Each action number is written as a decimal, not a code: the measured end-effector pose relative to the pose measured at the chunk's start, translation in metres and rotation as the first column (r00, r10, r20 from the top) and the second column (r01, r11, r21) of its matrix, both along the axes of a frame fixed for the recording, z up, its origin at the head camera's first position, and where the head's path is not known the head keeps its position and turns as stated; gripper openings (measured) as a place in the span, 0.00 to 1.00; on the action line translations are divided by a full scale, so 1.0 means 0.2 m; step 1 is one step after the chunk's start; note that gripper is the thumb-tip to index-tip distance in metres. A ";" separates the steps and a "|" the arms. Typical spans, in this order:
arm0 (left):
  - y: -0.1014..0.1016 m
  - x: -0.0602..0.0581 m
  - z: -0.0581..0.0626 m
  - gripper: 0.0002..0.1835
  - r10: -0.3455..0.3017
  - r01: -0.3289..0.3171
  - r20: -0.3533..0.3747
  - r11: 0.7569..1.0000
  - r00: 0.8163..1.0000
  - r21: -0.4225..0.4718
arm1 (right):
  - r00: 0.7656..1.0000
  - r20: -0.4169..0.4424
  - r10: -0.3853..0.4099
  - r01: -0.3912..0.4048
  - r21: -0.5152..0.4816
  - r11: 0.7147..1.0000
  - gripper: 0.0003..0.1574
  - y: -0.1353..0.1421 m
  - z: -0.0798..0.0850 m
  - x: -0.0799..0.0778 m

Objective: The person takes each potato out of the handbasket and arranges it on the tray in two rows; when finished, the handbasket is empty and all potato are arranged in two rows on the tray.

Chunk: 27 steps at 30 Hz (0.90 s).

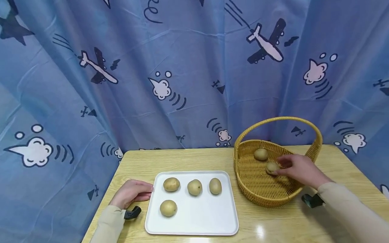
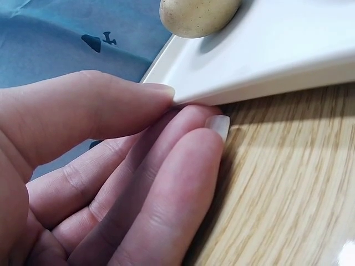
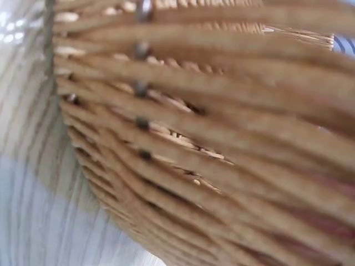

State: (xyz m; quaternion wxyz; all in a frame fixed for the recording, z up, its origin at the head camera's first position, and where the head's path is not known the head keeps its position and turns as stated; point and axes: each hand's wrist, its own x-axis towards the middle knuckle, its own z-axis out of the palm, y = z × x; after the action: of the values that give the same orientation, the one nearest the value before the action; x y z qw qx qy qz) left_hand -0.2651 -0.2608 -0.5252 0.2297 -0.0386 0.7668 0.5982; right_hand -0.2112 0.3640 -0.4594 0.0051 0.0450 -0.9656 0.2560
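Inside the wicker basket [image 1: 258,200], my right hand [image 1: 299,168] grips a potato [image 1: 271,167] between the thumb and curled fingers. Another potato [image 1: 261,154] lies just behind it in the basket. On the white tray [image 1: 206,219] rest several potatoes, three in a back row and a round one [image 1: 168,208] at the front left. My left hand [image 1: 132,192] pinches the tray's left edge. The left wrist view shows the thumb [image 2: 150,91] on the rim with fingers [image 2: 183,172] curled against its side. Woven basket wall [image 3: 194,122] fills most of the right wrist view and hides the fingers.
The basket's tall arched handle [image 1: 282,118] rises beside my right forearm. Tray and basket stand side by side on a light wooden table [image 1: 185,160]. A blue patterned curtain [image 1: 194,67] hangs right behind the table's back edge.
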 end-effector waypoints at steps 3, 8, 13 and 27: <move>-0.01 0.00 0.00 0.24 0.001 -0.001 0.003 1.000 1.000 0.005 | 1.000 0.017 0.007 -0.007 0.002 1.000 0.44 0.00 0.00 -0.02; 0.00 0.01 0.00 0.24 0.008 -0.008 0.001 1.000 1.000 0.005 | 0.999 0.029 0.016 -0.016 0.027 0.999 0.43 0.00 -0.02 -0.05; 0.01 0.01 0.01 0.23 0.013 -0.012 -0.005 1.000 1.000 0.008 | 0.999 0.033 0.024 -0.026 0.052 0.998 0.39 0.00 -0.04 -0.08; 0.00 0.00 -0.02 0.22 0.024 -0.024 -0.009 1.000 1.000 0.005 | 0.999 0.030 0.040 -0.042 0.060 0.997 0.29 -0.01 -0.06 -0.11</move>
State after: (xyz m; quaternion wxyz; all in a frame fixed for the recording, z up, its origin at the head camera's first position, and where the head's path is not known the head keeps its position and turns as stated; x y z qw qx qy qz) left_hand -0.2643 -0.2600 -0.5284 0.2191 -0.0445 0.7658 0.6029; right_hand -0.2330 0.3618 -0.4711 -0.0156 0.0612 -0.9718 0.2271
